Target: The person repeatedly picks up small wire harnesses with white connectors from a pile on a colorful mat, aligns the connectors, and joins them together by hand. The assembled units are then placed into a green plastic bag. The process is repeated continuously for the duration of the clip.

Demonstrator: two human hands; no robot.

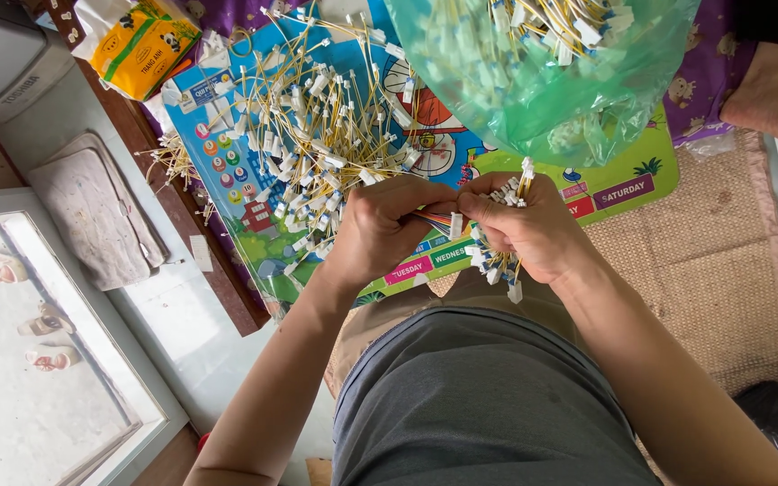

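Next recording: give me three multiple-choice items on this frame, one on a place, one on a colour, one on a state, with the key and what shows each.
1. Where does the loose pile of wires lie?
A. on the picture mat
B. on the grey cloth
C. in a drawer

2. The plastic bag of wires is
A. red
B. green
C. black

3. The right hand is
A. empty
B. flat on the mat
C. closed on a wire bundle

Key: A, the wires spread over the mat; B, the see-through film is green; C, the fingers wrap the bundle.
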